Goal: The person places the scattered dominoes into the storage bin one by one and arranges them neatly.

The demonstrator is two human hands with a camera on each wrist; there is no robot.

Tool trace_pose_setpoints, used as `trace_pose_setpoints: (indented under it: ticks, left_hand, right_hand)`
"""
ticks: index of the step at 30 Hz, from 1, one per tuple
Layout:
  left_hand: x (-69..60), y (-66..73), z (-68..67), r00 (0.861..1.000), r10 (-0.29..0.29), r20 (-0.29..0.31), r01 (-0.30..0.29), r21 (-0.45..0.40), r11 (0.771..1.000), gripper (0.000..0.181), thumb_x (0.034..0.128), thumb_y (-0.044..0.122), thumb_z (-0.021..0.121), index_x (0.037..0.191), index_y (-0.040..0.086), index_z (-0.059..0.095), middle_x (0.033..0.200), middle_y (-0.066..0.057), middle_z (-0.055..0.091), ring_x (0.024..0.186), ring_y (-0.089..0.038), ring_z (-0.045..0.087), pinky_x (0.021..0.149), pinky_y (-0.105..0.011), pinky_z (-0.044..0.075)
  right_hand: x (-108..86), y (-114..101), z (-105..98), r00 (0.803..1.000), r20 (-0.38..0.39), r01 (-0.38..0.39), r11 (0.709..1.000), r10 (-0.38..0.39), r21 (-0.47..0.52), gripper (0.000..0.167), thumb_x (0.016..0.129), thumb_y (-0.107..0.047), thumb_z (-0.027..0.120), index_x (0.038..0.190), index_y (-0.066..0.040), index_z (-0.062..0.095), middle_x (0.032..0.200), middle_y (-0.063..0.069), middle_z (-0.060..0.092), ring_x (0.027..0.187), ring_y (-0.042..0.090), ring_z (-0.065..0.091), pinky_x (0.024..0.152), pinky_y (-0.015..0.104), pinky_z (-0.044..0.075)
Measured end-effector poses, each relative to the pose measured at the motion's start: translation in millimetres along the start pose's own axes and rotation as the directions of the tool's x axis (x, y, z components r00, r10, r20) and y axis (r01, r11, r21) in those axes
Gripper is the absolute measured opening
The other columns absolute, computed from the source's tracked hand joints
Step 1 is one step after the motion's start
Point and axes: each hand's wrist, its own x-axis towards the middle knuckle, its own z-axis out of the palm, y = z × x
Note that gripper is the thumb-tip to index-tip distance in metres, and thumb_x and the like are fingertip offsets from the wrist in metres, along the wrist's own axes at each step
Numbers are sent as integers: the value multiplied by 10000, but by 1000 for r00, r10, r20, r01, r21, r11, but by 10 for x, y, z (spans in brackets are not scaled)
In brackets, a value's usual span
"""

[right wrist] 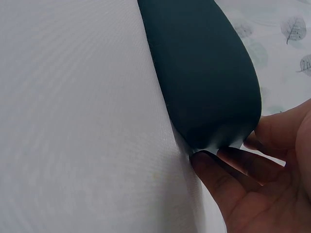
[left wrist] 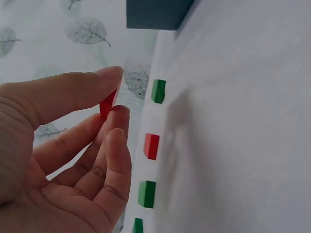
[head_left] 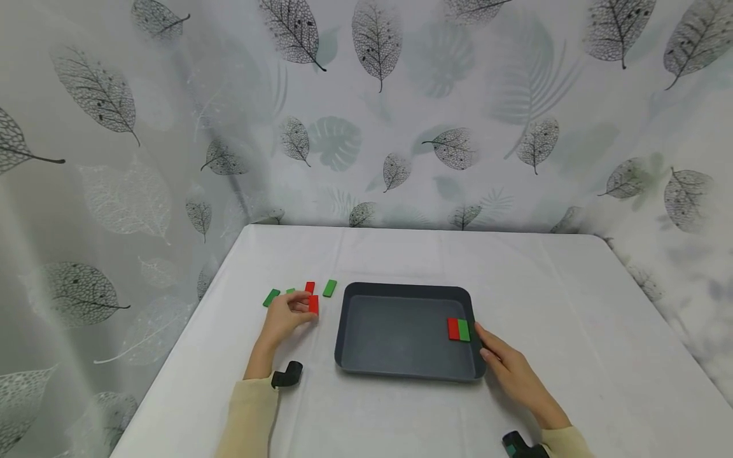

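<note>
My left hand [head_left: 286, 317] pinches a red block [head_left: 313, 305] between thumb and fingertips, left of the dark grey tray [head_left: 395, 372]. That red block [left wrist: 108, 104] shows edge-on in the left wrist view. Just beyond the hand lie another red block [head_left: 310, 287] and several green ones, among them a green block [head_left: 329, 288] near the tray and one farther left [head_left: 272, 298]. Inside the tray, by its right wall, a red block [head_left: 453, 329] and a green block [head_left: 464, 330] lie side by side. My right hand [head_left: 509, 366] grips the tray's right edge; some fingertips are hidden.
A white cloth [head_left: 550, 286] covers the table. Leaf-patterned curtains [head_left: 378, 127] hang behind it and at both sides. Each wrist wears a black camera [head_left: 287, 374].
</note>
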Motion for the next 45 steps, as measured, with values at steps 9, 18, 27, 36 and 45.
trace_pose_setpoints:
  ticks: [9,18,27,36,45]
  left_hand:
    - [-78,310,-2,998,65,-4,-65,-125,990,510,777,34,802,1256,15,627,1110,-172,638,882,-169,621,743,-131,505]
    - [-187,672,214,983,180,26,-169,-238,956,506,766,6,800,1242,-10,629,1096,-205,647,824,-107,622,735,-142,507]
    - [-252,941,687,952,265,155,-203,-328,922,486,769,-22,786,1225,-44,620,1071,-244,628,790,-141,599,697,-154,497]
    - [-308,1094,1269,937,309,166,-246,-317,916,469,724,-47,805,1167,-37,650,979,-222,672,722,-124,639,629,-187,512]
    - [-321,1182,1742,974,180,138,-147,-219,965,442,676,-13,854,1088,31,702,849,-106,670,668,-64,577,576,-182,492]
  right_hand:
    - [0,14,5,1000,-6,12,1000,-12,5,461,975,-27,541,1418,65,446,1414,277,490,1255,-211,244,971,-30,208]
    - [-6,27,12,1000,-11,17,1000,-17,-3,458,973,-26,544,1413,65,453,1407,274,499,1253,-210,244,971,-30,209]
    - [2,10,8,1000,4,-19,999,19,-34,459,978,-43,544,1419,47,456,1416,250,503,1327,242,437,967,-29,204]
    - [0,9,6,1000,8,-14,1000,14,-26,465,978,-40,542,1423,55,445,1423,259,490,1332,288,441,966,-28,204]
    - [0,13,3,1000,-5,10,1000,-10,-9,457,974,-29,542,1409,77,450,1409,277,496,1294,-102,297,972,-27,208]
